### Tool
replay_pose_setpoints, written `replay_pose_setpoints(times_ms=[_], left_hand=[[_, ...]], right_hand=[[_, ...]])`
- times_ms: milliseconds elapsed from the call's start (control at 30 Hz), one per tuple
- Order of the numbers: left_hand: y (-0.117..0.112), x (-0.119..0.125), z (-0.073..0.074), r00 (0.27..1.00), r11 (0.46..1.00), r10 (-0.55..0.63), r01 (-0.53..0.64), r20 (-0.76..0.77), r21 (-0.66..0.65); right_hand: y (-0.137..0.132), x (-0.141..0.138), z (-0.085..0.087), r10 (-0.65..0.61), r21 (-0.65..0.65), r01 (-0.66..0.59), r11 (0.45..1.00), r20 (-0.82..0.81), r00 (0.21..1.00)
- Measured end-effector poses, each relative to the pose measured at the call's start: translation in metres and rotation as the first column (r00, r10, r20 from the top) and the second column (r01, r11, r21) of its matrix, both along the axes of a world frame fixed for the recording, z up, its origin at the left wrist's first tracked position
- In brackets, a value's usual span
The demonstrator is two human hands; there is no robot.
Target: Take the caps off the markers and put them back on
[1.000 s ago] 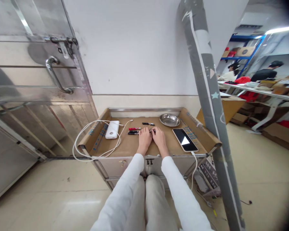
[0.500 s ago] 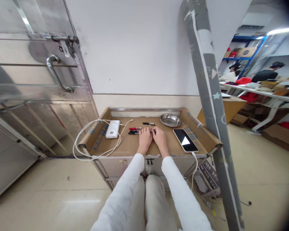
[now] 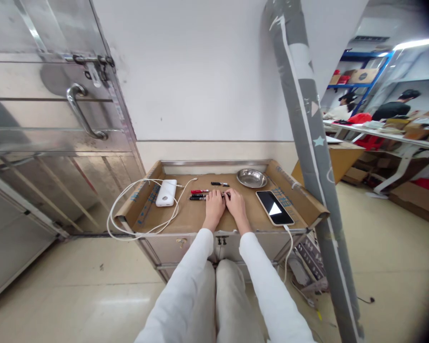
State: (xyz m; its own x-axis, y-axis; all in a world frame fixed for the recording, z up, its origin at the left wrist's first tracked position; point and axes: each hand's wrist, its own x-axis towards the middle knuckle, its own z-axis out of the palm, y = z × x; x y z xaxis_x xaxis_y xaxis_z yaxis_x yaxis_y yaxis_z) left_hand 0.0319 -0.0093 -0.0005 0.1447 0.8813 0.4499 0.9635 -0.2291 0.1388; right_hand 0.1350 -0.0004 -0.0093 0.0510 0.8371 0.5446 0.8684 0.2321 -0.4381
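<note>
My left hand (image 3: pixel 215 205) and my right hand (image 3: pixel 236 206) meet at the middle of the cardboard-lined top. Both have curled fingers, closed from either side on a small dark pen-like piece (image 3: pixel 227 195), mostly hidden by the fingertips. Just left of my left hand lie a red pen (image 3: pixel 199 191) and black pens (image 3: pixel 196 197), their right ends close to or under the fingers. Behind the hands rests another black pen (image 3: pixel 219 184). A shallow round metal dish (image 3: pixel 252 178) stands at the back right.
A white power bank (image 3: pixel 166 193) with a looped white cable (image 3: pixel 119 209) sits on the left. To the right lies a phone (image 3: pixel 275 208), plugged into a cable. Raised cardboard sides (image 3: pixel 300 195) edge the top. A wrapped grey pole (image 3: pixel 307 119) leans close by; two people sit farther right.
The view has shifted very slightly. Both hands stay together in the same place with their fingers closed, and the pens, dish and phone lie as before.
</note>
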Motion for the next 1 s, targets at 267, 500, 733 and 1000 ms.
replay_pose_setpoints(times_ms=[267, 500, 733, 1000], left_hand=[[-0.0011, 0.0001, 0.0014, 1.000, 1.000, 0.001, -0.001, 0.006, 0.000], [-0.0015, 0.0002, 0.0024, 1.000, 1.000, -0.002, 0.002, 0.013, -0.013], [-0.0015, -0.0005, 0.0031, 1.000, 1.000, -0.008, 0.008, 0.015, -0.027], [-0.0019, -0.0002, 0.0028, 0.999, 1.000, -0.018, 0.019, 0.032, -0.022]], right_hand=[[0.0009, 0.0007, -0.0012, 0.004, -0.016, -0.004, 1.000, 0.002, 1.000], [0.0001, 0.0005, 0.0005, 0.010, -0.024, -0.010, 1.000, -0.010, 1.000], [-0.0009, 0.0004, 0.0015, 0.010, -0.039, -0.011, 0.999, -0.020, 1.000], [0.0011, 0.0011, -0.0005, 0.016, -0.032, -0.017, 0.999, -0.028, 0.999]])
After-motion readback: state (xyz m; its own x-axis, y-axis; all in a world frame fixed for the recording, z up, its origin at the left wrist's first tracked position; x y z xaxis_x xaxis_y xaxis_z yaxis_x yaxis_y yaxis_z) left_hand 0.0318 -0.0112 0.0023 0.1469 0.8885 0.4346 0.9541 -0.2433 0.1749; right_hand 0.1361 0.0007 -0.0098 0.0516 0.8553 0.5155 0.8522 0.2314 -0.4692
